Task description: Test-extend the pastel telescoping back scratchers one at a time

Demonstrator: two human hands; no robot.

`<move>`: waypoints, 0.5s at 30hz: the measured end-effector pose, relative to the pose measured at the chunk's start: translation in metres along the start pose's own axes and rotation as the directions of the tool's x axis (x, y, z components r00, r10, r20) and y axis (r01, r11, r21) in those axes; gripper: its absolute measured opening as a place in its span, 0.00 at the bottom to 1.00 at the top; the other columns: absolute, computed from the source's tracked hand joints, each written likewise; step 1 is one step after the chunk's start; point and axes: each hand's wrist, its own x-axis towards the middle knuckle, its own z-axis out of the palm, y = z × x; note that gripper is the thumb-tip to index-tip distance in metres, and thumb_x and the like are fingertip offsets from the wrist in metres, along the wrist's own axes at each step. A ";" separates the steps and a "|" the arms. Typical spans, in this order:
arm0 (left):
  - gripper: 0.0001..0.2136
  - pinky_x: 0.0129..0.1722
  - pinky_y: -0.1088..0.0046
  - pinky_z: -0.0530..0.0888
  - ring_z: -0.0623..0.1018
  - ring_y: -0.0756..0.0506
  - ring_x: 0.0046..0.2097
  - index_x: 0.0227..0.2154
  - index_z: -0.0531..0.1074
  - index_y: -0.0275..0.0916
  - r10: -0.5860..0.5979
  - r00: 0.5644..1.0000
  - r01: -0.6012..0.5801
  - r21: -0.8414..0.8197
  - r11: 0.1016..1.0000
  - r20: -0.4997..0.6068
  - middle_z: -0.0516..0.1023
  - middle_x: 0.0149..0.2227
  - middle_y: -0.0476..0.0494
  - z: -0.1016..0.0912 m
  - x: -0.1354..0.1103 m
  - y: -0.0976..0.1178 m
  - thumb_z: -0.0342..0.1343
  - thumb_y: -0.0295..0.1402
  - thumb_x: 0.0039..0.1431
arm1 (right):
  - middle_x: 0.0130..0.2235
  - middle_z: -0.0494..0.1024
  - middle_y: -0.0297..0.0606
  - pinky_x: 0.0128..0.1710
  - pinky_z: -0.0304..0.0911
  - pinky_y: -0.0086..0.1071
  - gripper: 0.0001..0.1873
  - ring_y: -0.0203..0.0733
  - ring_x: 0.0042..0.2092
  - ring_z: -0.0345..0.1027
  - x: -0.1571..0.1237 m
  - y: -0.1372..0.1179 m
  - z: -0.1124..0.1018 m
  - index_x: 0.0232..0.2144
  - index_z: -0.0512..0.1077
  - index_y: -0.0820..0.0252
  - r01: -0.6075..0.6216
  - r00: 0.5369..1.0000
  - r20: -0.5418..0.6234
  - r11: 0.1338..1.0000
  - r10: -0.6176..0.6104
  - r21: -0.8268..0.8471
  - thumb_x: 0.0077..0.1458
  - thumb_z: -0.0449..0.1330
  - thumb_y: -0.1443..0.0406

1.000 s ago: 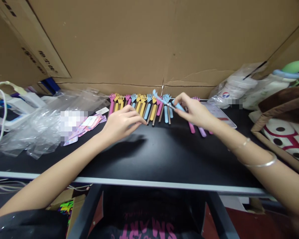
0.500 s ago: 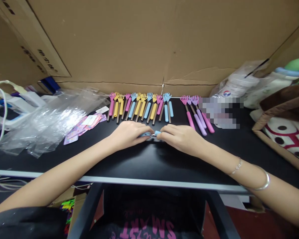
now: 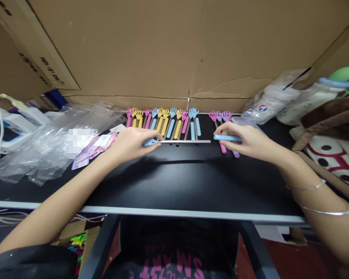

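Observation:
My left hand [image 3: 138, 141] pinches the blue claw end of a back scratcher, whose bare metal rod [image 3: 186, 142] sticks out to the right above the table. My right hand [image 3: 247, 139] is closed round a light blue handle sleeve [image 3: 225, 137], its end a small gap from the rod's tip. Behind the rod lies a row of back scratchers [image 3: 164, 124] in pink, yellow and blue, with loose handle sleeves among them. A few pink and purple back scratchers [image 3: 221, 116] lie behind my right hand, partly hidden by it.
Clear plastic bags [image 3: 46, 143] and printed cards [image 3: 95, 147] lie on the left of the black table [image 3: 174, 186]. At the right stand a bagged cup [image 3: 275, 102], a bottle [image 3: 322, 97] and a cloth bag [image 3: 328, 155]. A cardboard wall [image 3: 163, 50] closes the back.
My hands have moved apart, the right one going right with the blue sleeve. The metal rod between them is now drawn out long; before, only a short bit showed.

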 end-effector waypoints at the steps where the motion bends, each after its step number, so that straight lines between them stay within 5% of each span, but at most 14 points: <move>1: 0.11 0.29 0.76 0.65 0.81 0.48 0.35 0.38 0.77 0.46 -0.004 1.000 0.004 0.007 1.000 -0.012 0.83 0.34 0.52 -0.001 0.000 -0.002 0.51 0.41 0.62 | 0.29 0.78 0.32 0.25 0.61 0.32 0.14 0.35 0.19 0.65 0.000 0.001 0.001 0.44 0.65 0.53 0.003 1.000 0.008 0.999 -0.003 -0.036 0.59 0.54 0.54; 7: 0.12 0.28 0.77 0.65 0.80 0.49 0.34 0.38 0.78 0.46 -0.016 1.000 0.016 0.009 1.000 -0.017 0.83 0.34 0.52 -0.001 -0.002 -0.010 0.51 0.43 0.62 | 0.31 0.78 0.33 0.30 0.58 0.30 0.13 0.38 0.29 0.70 -0.002 0.001 0.010 0.44 0.68 0.52 0.097 0.993 -0.043 0.968 -0.110 -0.229 0.59 0.54 0.56; 15: 0.12 0.30 0.77 0.67 0.81 0.49 0.36 0.38 0.78 0.46 -0.010 0.999 0.007 -0.071 0.997 -0.032 0.83 0.36 0.53 -0.005 -0.001 -0.011 0.52 0.43 0.63 | 0.32 0.79 0.34 0.30 0.56 0.30 0.11 0.38 0.29 0.70 -0.001 -0.011 0.015 0.42 0.69 0.53 0.117 0.979 -0.138 0.968 -0.150 -0.222 0.59 0.53 0.57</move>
